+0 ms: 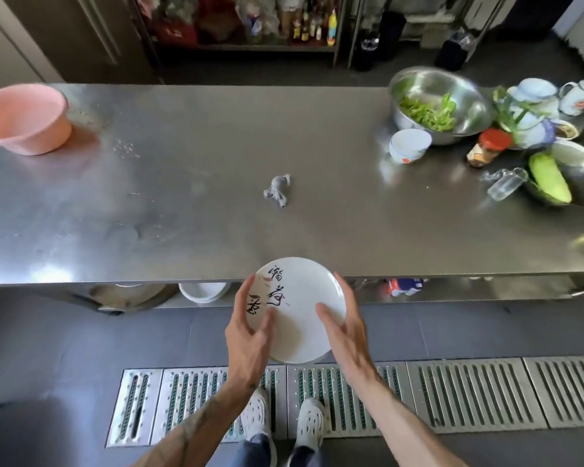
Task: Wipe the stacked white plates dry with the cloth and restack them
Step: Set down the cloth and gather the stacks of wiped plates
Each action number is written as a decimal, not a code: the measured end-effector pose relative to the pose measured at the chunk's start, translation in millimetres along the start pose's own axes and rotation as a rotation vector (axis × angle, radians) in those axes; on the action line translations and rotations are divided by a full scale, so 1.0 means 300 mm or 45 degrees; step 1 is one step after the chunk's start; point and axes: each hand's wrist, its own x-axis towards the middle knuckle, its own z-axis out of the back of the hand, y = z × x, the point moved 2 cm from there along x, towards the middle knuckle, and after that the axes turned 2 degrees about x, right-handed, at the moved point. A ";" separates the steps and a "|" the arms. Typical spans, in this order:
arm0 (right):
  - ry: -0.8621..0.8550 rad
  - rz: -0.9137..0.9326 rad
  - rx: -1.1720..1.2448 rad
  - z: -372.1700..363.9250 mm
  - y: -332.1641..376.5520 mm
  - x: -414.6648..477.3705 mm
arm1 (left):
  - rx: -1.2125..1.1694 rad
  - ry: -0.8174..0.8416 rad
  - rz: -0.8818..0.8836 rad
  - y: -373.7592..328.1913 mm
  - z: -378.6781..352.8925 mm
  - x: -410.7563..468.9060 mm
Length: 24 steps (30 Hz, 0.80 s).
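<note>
Both forearms rise from the bottom of the view over white shoes [282,419] and a steel floor grating [452,392]. The left hand [250,318] and right hand [343,328] clasp a stack of white plates [300,298] between them, each cupping one side of the rim with its thumb laid on the top face, which bears black calligraphy. The stack is carried in the air at the near edge of the steel table [182,163]; I cannot tell whether it touches that edge. Straight ahead and well apart from the plates lies the crumpled grey cloth [277,190], its longer run roughly near-to-far. It sits between the lines of the two hands, slightly toward the left one, so either could reach it once the stack is set down on the bare steel between. Farther off stand a pink basin [21,119] at far left, a steel bowl of greens [439,102] with crockery at far right, and shelves of bottles [300,25] beyond.
</note>
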 end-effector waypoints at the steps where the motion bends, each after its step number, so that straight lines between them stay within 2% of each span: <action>1: -0.006 -0.022 0.002 0.008 -0.026 -0.013 | 0.002 0.014 0.020 0.019 -0.007 -0.016; 8: -0.016 -0.158 -0.016 0.013 -0.279 -0.029 | 0.019 0.081 0.122 0.261 -0.051 -0.047; 13: -0.032 -0.185 -0.006 -0.009 -0.554 0.070 | 0.063 0.120 0.156 0.546 -0.126 0.034; 24: 0.004 -0.069 -0.017 -0.126 -1.267 0.587 | 0.067 0.004 0.070 1.297 -0.345 0.439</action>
